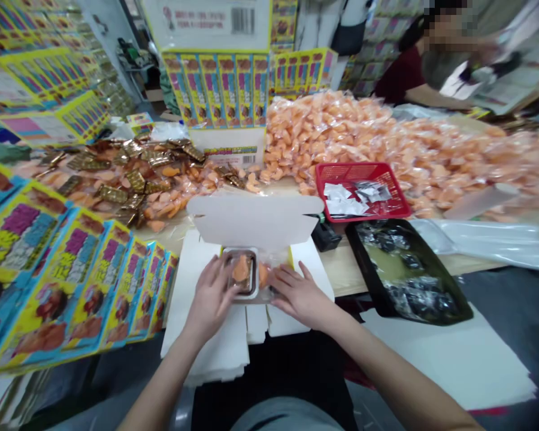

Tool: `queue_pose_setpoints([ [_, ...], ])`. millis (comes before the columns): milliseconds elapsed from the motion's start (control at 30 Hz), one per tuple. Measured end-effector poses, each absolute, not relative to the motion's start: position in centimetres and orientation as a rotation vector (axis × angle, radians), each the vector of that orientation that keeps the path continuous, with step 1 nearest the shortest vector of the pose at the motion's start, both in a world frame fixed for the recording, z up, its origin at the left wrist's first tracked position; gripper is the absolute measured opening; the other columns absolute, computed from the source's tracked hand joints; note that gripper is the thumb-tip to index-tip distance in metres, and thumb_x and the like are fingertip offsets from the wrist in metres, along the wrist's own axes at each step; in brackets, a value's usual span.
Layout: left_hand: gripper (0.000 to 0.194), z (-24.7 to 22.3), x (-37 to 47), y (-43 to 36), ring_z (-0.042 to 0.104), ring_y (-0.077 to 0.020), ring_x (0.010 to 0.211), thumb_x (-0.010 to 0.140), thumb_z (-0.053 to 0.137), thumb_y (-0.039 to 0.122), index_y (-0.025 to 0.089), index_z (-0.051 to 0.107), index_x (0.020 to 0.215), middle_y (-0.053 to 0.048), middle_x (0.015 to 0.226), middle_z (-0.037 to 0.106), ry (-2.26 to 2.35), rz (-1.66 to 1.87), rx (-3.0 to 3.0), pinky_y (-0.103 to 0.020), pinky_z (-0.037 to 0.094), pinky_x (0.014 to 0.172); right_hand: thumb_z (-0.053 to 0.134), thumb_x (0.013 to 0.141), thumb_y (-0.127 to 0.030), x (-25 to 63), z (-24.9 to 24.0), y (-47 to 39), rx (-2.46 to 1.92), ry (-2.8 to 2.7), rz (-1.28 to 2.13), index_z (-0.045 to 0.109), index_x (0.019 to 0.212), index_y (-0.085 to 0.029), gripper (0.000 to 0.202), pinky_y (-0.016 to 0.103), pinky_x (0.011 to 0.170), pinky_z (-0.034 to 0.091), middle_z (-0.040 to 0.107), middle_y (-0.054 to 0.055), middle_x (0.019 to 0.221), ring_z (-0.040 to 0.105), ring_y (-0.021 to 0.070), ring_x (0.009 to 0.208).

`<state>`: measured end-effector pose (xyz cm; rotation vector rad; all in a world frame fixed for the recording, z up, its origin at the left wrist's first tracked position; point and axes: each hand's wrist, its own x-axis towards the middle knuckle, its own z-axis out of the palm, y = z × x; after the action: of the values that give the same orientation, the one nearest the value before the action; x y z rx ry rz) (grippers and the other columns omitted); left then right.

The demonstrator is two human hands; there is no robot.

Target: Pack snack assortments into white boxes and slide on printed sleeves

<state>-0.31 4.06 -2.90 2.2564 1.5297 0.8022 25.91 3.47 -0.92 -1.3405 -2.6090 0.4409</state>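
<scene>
An open white box [256, 222] with its lid raised lies in front of me on a stack of flat white card. Inside it, at the left, sits a small clear-rimmed tray [254, 290] with a brown packet and an orange piece [241, 269] in it. My left hand [212, 293] grips the left and near sides of this tray, thumb at its near edge. To the right of the tray is a clear bag with an orange piece [263, 274]. My right hand [299, 294] has its fingers closed at that bag; the fingertips are partly hidden.
Printed yellow-and-blue boxes [90, 281] line the left side. Orange bagged pieces [332, 129] and gold packets [135, 182] are heaped behind. A red basket [363, 216] holds white sachets; a black tray [372, 281] holds dark wrapped items. A co-worker [399, 78] sits at far right.
</scene>
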Motion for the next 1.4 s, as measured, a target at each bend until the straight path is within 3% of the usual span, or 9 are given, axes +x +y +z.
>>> queue_pose_setpoints([
  [167, 0.059, -6.8, -1.9, 6.3, 0.043, -0.0279, 0.135, 0.090, 0.052, 0.043, 0.027, 0.033, 0.143, -0.013, 0.150, 0.038, 1.564, 1.056, 1.498, -0.049, 0.039, 0.110, 0.051, 0.094, -0.037, 28.0, -1.2, 4.3, -1.268, -2.393, 0.474, 0.056, 0.131, -0.023, 0.040, 0.057, 0.109, 0.033, 0.057, 0.011, 0.136, 0.047, 0.0296, 0.130],
  [400, 0.061, -6.4, -1.3, 5.8, 0.041, -0.0285, 0.135, 0.085, 0.054, 0.040, 0.018, 0.039, 0.140, -0.013, 0.146, 0.045, 1.455, 1.046, 1.448, -0.047, 0.031, 0.114, 0.050, 0.088, -0.033, 35.2, -2.2, 7.5, -1.702, -1.645, 0.382, 0.070, 0.089, -0.020, 0.023, 0.034, 0.069, 0.051, 0.069, 0.007, 0.084, 0.063, 0.0205, 0.074],
  [600, 0.060, -6.1, -1.3, 5.8, 0.046, -0.0275, 0.130, 0.082, 0.059, 0.038, 0.019, 0.043, 0.137, -0.012, 0.142, 0.048, 1.437, 1.064, 1.391, -0.045, 0.036, 0.110, 0.049, 0.088, -0.026, 43.3, 0.5, 16.9, -2.025, -1.747, -0.056, 0.070, 0.103, -0.012, 0.029, 0.043, 0.090, 0.043, 0.068, 0.017, 0.105, 0.060, 0.0298, 0.102],
  [700, 0.058, -6.1, -1.2, 5.8, 0.046, -0.0273, 0.130, 0.082, 0.058, 0.037, 0.018, 0.045, 0.136, -0.012, 0.142, 0.049, 1.428, 1.091, 1.365, -0.045, 0.034, 0.111, 0.057, 0.087, -0.028, 45.9, 0.9, 22.5, -2.332, -1.906, 0.211, 0.061, 0.122, -0.005, 0.042, 0.039, 0.091, 0.040, 0.061, 0.024, 0.122, 0.057, 0.0306, 0.112],
  [833, 0.055, -5.8, -0.8, 5.7, 0.045, -0.0262, 0.131, 0.084, 0.056, 0.034, 0.019, 0.045, 0.136, -0.011, 0.142, 0.048, 1.438, 1.099, 1.362, -0.046, 0.032, 0.113, 0.076, 0.069, -0.027, 46.4, -0.7, 26.1, -2.459, -1.964, 0.541, 0.063, 0.115, -0.002, 0.054, 0.033, 0.079, 0.042, 0.066, 0.024, 0.113, 0.063, 0.0253, 0.096],
  [1033, 0.058, -5.9, -1.3, 5.6, 0.044, -0.0248, 0.132, 0.086, 0.057, 0.038, 0.022, 0.040, 0.139, -0.012, 0.145, 0.045, 1.385, 1.061, 1.335, -0.046, 0.034, 0.112, 0.051, 0.089, -0.023, 45.2, -1.8, 24.7, -2.500, -1.697, 0.291, 0.049, 0.126, 0.005, 0.046, 0.044, 0.087, 0.036, 0.050, 0.039, 0.126, 0.052, 0.0320, 0.114],
  [1167, 0.067, -4.4, -3.9, 8.3, 0.049, -0.0236, 0.128, 0.087, 0.059, 0.043, 0.030, 0.029, 0.145, -0.012, 0.146, 0.041, 1.410, 1.236, 1.289, -0.045, 0.041, 0.106, 0.048, 0.090, -0.019, 43.0, 1.1, 22.0, -2.111, -1.625, 0.001, 0.046, 0.132, -0.002, 0.045, 0.045, 0.097, 0.034, 0.052, 0.031, 0.126, 0.048, 0.0293, 0.116],
  [1233, 0.070, -2.7, -5.1, 10.5, 0.051, -0.0220, 0.124, 0.082, 0.066, 0.041, 0.032, 0.033, 0.143, -0.010, 0.143, 0.044, 1.464, 1.363, 1.427, -0.040, 0.045, 0.102, 0.050, 0.088, -0.019, 41.1, 2.8, 20.1, -1.909, -1.810, 0.217, 0.051, 0.130, -0.007, 0.044, 0.040, 0.090, 0.041, 0.062, 0.021, 0.111, 0.057, 0.0245, 0.099],
  [1400, 0.028, 1.7, -4.5, 14.3, 0.061, -0.0179, 0.081, 0.074, 0.068, 0.045, 0.018, 0.066, 0.084, -0.005, 0.092, 0.061, 1.827, 1.051, 1.903, -0.030, 0.053, 0.073, 0.063, 0.080, -0.039, 35.1, 4.8, 16.3, -1.496, -2.264, 0.927, 0.062, 0.120, -0.021, 0.045, 0.035, 0.072, 0.051, 0.069, 0.006, 0.092, 0.063, 0.0222, 0.078],
])
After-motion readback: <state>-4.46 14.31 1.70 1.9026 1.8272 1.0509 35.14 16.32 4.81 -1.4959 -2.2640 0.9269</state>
